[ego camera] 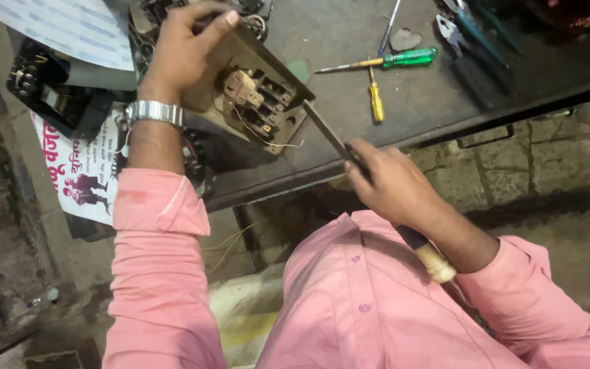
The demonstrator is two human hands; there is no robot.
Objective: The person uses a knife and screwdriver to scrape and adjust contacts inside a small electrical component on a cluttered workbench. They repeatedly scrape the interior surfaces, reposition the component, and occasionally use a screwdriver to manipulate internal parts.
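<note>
Pink-sleeved right hand (pixel 390 186), centre-right of frame, fingers closed around a flat dark metal file (pixel 332 140). File's pale wooden handle (pixel 436 263) sticks out behind the wrist toward lower right. Blade runs up-left from the fist; its tip sits at the right corner of the brown metal switch box (pixel 271 102), touching or just beside it, can't tell which.

Left hand (pixel 187 48), upper centre-left, fingers curled over the top edge of that switch box, thumb out across the plate, holding it tilted on the workbench edge. Silver metal wristwatch (pixel 153 113) on the left wrist. Box face is open: beige and black contact block in the middle, thin pale wire (pixel 268 140) trailing out at the lower side.

Dark grey metal workbench (pixel 349 41) fills the upper middle of frame. On it, right of the box: green-handled screwdriver (pixel 404 59) lying roughly level, yellow-handled screwdriver (pixel 375 99) just below it pointing up, blue-handled pliers (pixel 469 27) at upper right.

Upper left: white printed sheet (pixel 63 27) over black electrical parts (pixel 42 85). Left middle: white poster with red and purple print (pixel 80 171). Stone-block floor (pixel 548 150) at right.
</note>
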